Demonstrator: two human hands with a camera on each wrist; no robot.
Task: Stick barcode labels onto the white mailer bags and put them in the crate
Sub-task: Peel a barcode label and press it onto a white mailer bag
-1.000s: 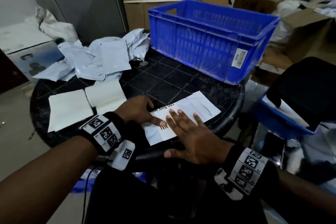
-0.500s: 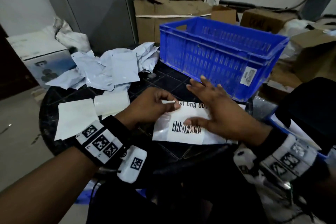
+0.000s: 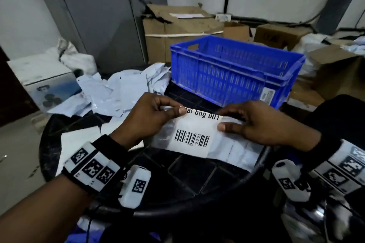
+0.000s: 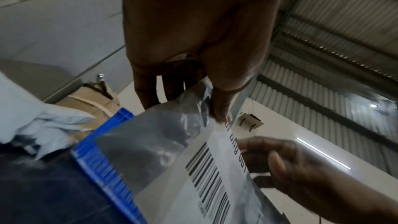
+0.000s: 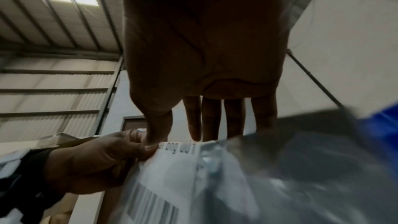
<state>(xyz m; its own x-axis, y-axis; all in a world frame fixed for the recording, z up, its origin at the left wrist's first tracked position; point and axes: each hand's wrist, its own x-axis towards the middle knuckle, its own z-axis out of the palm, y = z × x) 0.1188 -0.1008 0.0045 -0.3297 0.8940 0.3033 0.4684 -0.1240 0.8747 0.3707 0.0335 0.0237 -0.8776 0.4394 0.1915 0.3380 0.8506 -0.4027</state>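
Observation:
A white mailer bag (image 3: 239, 151) carries a barcode label (image 3: 194, 134) printed with black text along its top. Both hands hold it tilted up above the round black table (image 3: 197, 181), in front of the blue crate (image 3: 227, 73). My left hand (image 3: 177, 109) pinches the bag's top left corner, thumb on the label. My right hand (image 3: 220, 120) pinches the label's right edge, thumb in front and fingers behind. The left wrist view shows the thumb on the label (image 4: 215, 168) and the grey bag (image 4: 155, 142). In the right wrist view the bag (image 5: 280, 168) is blurred.
A heap of loose white mailer bags (image 3: 122, 89) lies at the table's far left. Blank white sheets (image 3: 79, 144) lie left of my left wrist. Cardboard boxes (image 3: 177, 31) stand behind the crate, and a grey cabinet (image 3: 94, 16) stands at the back left.
A second ago both hands pressed the label flat onto the bag on the table. Since then they have gripped the bag's top edge and lifted it toward the crate.

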